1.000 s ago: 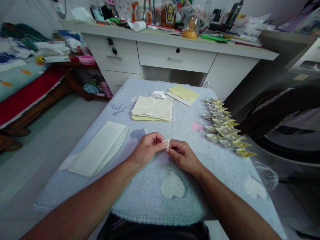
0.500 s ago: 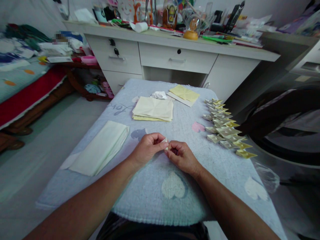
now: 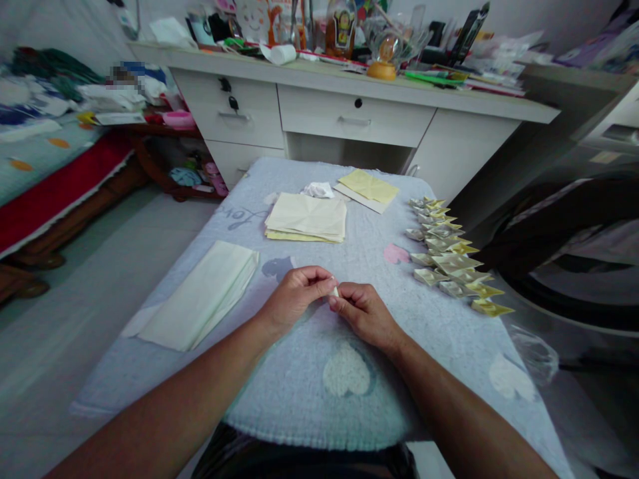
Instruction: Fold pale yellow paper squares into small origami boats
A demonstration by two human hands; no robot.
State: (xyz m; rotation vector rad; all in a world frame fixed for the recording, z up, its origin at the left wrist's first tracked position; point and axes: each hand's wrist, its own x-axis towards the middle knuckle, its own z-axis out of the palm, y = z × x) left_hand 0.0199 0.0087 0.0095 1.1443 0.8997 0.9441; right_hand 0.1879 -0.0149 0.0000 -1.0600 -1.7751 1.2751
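Observation:
Between my two hands is a small folded piece of pale paper (image 3: 335,291), mostly hidden by the fingers. My left hand (image 3: 305,289) pinches it between thumb and fingertips. From the other side my right hand (image 3: 363,307) has its thumb and curled fingers closed on it, fingertips almost touching the left ones. Beyond the hands lies a stack of cream and yellow creased paper sheets (image 3: 307,218). Folded paper boats (image 3: 452,263), grey-white and yellow, stand in rows along the right edge. A long folded pale-green sheet bundle (image 3: 202,296) rests to the left.
A blue cloth with heart patterns (image 3: 299,399) covers the table. Crumpled white tissue (image 3: 318,190) and a yellow sheet (image 3: 369,185) lie at the back. A white desk (image 3: 357,116) with cluttered top stands behind. To the left is a bed (image 3: 50,166); a front-loading machine (image 3: 589,253) is at right.
Thumbs and fingertips have shifted slightly around the folded paper, and less of it shows now. Both arms stay in nearly the same place.

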